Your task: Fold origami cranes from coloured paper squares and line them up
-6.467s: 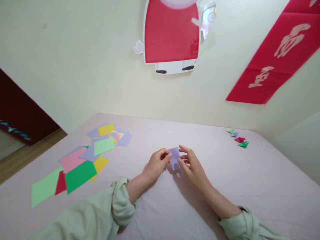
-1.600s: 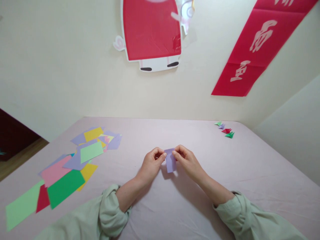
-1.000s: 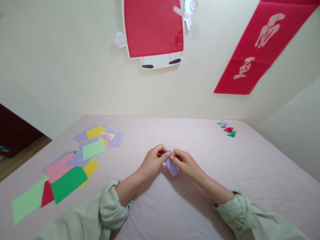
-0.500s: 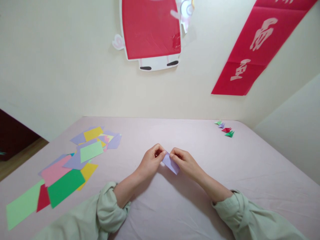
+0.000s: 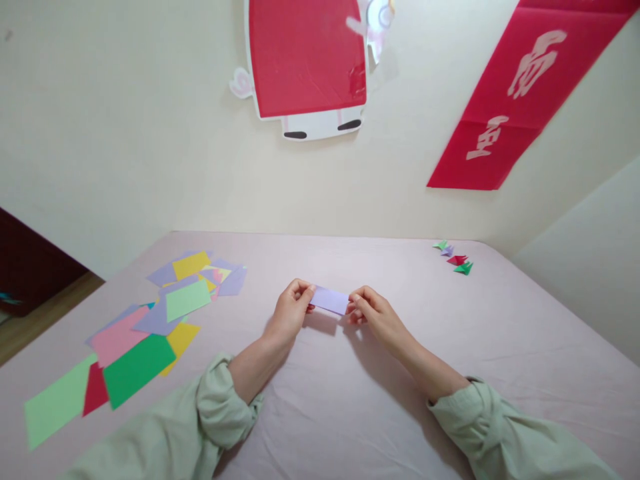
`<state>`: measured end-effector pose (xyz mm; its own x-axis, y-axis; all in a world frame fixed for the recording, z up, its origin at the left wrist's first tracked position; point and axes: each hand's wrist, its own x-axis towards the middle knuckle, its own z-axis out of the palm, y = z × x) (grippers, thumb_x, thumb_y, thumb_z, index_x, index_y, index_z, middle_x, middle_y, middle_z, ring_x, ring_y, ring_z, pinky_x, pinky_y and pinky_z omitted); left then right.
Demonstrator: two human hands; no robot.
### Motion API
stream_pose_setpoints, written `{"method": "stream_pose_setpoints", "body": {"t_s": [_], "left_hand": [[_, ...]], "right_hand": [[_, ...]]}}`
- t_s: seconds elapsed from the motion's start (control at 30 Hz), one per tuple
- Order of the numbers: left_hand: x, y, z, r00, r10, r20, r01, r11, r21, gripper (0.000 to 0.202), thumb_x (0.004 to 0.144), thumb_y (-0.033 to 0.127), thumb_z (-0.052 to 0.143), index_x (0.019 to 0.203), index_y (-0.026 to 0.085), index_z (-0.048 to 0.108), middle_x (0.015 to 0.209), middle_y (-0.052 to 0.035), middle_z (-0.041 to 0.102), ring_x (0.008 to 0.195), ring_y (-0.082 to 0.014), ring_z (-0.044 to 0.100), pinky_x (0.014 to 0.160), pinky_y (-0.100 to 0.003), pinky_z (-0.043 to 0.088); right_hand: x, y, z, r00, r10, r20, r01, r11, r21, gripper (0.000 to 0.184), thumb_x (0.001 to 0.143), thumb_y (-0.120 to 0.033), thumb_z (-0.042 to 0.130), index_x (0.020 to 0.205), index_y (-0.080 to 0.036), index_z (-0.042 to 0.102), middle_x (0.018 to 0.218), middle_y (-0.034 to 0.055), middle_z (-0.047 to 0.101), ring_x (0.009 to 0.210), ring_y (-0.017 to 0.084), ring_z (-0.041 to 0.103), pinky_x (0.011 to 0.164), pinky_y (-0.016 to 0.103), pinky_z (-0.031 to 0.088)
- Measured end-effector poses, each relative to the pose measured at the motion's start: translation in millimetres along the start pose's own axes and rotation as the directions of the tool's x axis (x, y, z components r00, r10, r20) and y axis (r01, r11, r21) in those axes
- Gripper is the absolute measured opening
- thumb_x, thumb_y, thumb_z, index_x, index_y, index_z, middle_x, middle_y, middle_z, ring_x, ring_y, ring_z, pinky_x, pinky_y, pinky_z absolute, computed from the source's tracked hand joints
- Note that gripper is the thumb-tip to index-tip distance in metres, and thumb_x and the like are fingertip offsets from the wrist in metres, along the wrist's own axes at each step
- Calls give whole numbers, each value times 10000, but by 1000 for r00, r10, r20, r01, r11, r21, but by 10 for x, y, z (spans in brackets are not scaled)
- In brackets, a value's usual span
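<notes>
A small strip of folded purple paper point(image 5: 329, 299) is held level a little above the pale pink table point(image 5: 350, 413). My left hand point(image 5: 289, 312) pinches its left end with thumb and fingers. My right hand point(image 5: 372, 312) pinches its right end the same way. Both hands sit near the middle of the table, and both forearms wear rolled-up pale green sleeves.
Several loose coloured paper sheets point(image 5: 140, 327) lie spread over the table's left side. Several small folded paper pieces point(image 5: 456, 257) sit in a row at the far right. A red cartoon cut-out point(image 5: 307, 67) and a red banner point(image 5: 510, 100) hang on the wall behind.
The purple paper has turned from hanging upright to lying sideways as a strip. My hands have drawn apart to its two ends and lifted slightly.
</notes>
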<state>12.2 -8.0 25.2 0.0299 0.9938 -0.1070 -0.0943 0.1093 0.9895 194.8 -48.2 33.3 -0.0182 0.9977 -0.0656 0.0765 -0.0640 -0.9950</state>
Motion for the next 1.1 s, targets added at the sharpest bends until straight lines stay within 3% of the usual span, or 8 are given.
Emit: {"method": "stream_pose_setpoints", "body": {"t_s": [0.2,0.33,0.43,0.57,0.7,0.83,1.0,1.1], "left_hand": [[-36,-15,31,998,-58,1,57,990,-126,361,662,463,726,790,182,538,647,46,574,561,-87,573,556,-186,439],[-84,-20,42,982,-92,166,103,993,-59,314,699,418,703,787,177,523,664,32,591,600,-103,585,589,-205,446],[-109,8,43,944,-73,321,41,993,108,239,739,370,672,764,156,570,693,5,605,639,-115,570,621,-224,443],[-118,62,43,900,25,435,-110,979,171,224,805,353,600,879,147,646,853,-43,661,769,-151,583,696,-254,447],[-119,65,46,908,31,418,-119,975,186,256,818,376,572,736,142,636,674,-2,590,632,-121,505,601,-232,387],[-117,36,56,945,14,327,-59,990,127,267,796,399,608,713,146,626,655,11,561,607,-105,480,580,-216,382],[-140,31,80,964,-3,267,-7,999,36,272,782,419,635,738,150,629,721,0,564,695,-123,533,646,-229,468],[-169,40,98,956,-12,293,10,1000,8,275,776,418,649,733,147,625,729,-1,562,709,-125,542,658,-237,494]], "right_hand": [[-55,-3,63,996,67,59,-73,990,122,355,811,-540,596,819,-202,489,817,39,702,642,141,660,605,272,489],[-18,13,26,999,20,26,-23,993,118,349,788,-519,634,832,-199,503,782,30,693,669,152,660,666,300,511],[19,11,-24,998,-67,-21,67,998,19,272,810,-447,614,800,-195,513,697,-5,630,643,144,623,648,286,492],[23,-3,-41,985,-164,61,170,977,-127,168,837,-350,562,779,-194,533,720,-12,583,668,137,573,639,272,474],[-1,-5,-11,971,-212,110,233,944,-233,122,857,-307,528,849,-194,574,729,-14,560,670,134,533,627,261,455],[-29,-19,7,963,-268,-18,255,931,-261,155,857,-291,543,988,-209,533,875,3,587,633,118,528,590,257,439],[-77,-63,37,960,-273,-67,243,925,-292,90,871,-299,540,881,-217,507,638,-55,485,560,121,477,551,248,389],[-81,-57,55,966,-255,-48,232,932,-278,100,865,-305,546,892,-213,519,633,-54,490,565,123,478,543,245,377]]}}
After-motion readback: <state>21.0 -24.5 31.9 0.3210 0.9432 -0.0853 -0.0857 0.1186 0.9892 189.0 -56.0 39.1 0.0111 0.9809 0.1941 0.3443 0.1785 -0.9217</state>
